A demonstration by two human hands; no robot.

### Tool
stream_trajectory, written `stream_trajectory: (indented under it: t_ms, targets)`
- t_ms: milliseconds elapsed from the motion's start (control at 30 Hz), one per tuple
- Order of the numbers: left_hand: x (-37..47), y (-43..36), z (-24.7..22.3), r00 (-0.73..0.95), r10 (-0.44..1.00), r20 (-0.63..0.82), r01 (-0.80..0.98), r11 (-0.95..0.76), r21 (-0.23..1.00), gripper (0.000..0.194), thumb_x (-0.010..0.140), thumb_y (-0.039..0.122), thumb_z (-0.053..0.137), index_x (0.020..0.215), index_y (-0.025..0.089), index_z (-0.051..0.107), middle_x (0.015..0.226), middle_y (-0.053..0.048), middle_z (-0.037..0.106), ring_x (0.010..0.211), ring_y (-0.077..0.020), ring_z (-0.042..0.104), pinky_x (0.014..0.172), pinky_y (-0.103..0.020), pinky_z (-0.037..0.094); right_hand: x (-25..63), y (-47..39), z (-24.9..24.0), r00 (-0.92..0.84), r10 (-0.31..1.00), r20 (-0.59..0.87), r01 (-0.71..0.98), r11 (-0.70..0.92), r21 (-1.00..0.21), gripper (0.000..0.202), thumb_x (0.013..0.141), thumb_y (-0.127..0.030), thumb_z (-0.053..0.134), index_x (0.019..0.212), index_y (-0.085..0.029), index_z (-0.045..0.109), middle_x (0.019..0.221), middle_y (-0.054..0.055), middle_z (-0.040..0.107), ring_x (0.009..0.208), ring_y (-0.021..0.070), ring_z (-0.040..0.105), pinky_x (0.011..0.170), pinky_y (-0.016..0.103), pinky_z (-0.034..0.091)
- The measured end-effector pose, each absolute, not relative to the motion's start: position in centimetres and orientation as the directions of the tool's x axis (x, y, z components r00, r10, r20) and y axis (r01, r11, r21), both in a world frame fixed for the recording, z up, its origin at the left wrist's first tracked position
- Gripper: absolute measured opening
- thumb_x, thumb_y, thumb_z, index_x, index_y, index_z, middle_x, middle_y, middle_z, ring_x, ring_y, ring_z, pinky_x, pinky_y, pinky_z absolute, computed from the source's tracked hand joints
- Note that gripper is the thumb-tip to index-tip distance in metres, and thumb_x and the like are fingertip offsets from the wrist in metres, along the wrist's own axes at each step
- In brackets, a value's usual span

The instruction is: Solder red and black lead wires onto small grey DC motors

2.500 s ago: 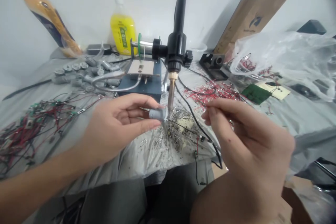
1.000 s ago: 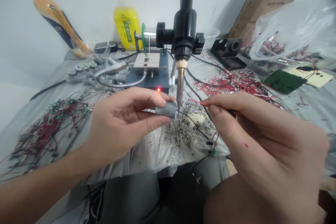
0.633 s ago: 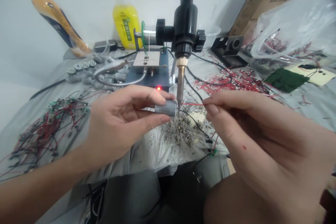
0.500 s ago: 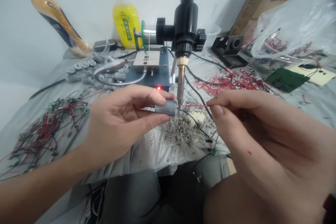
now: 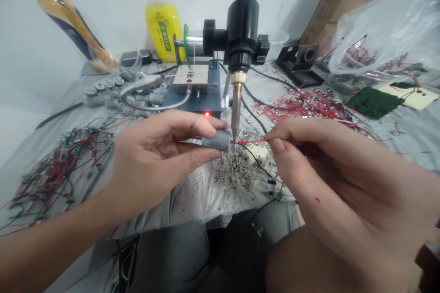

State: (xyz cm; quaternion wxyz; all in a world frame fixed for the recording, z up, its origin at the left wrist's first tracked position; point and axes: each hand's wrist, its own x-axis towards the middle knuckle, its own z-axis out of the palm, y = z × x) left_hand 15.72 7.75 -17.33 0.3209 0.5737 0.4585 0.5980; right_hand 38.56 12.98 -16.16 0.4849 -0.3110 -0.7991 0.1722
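Note:
Between the thumb and fingers of my left hand (image 5: 161, 155) is a small grey cylindrical motor (image 5: 216, 141), lying sideways with its right end at the iron's tip. My right hand (image 5: 309, 165) pinches a thin red wire (image 5: 250, 141), whose free end reaches left to the tip, close to the motor's end. Whether wire and motor touch is too small to tell. A soldering iron (image 5: 236, 100) points straight down from a black clamp (image 5: 242, 32) between my hands.
Behind stands a solder feeder (image 5: 190, 77) with a curved metal tube (image 5: 127, 96) and a red light. Grey motors (image 5: 99, 94) are heaped left of it. Tangled wires (image 5: 62, 165) lie at left, red wires (image 5: 292, 105) at right, solder scraps (image 5: 237, 169) below. Bottles (image 5: 163, 27) stand behind.
My right hand has moved left and slightly down, bringing the red wire's end up to the iron's tip by the motor. My left hand holds the motor almost still.

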Motion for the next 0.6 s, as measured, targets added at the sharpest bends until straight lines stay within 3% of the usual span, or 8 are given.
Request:
stream_trajectory:
  t_ms: [400,600]
  targets:
    - [15.59,7.83,-17.27,-0.141,0.904,0.403,0.17,-0.379,0.91,0.033,0.088,0.006,0.097,0.105,0.032,0.085,0.115,0.007,0.087,0.118,-0.0192,0.087,0.101,-0.023,0.077,38.42,13.2,-16.39,-0.295,0.662,0.689,0.311,0.749,-0.585,0.017,0.1,-0.01,0.076,0.103,-0.027,0.075,0.09,-0.005,0.074,0.075,0.0114,0.066,0.067,0.026,0.057]
    - [15.61,7.77,-17.17,-0.157,0.907,0.391,0.17,-0.365,0.915,0.032,0.087,0.007,0.098,0.103,0.031,0.084,0.112,0.008,0.087,0.116,-0.0174,0.087,0.098,-0.018,0.076,38.73,12.85,-16.69,-0.243,0.688,0.684,0.396,0.714,-0.577,0.013,0.105,-0.015,0.074,0.101,-0.026,0.081,0.099,0.0,0.076,0.087,0.0149,0.07,0.071,0.027,0.055]
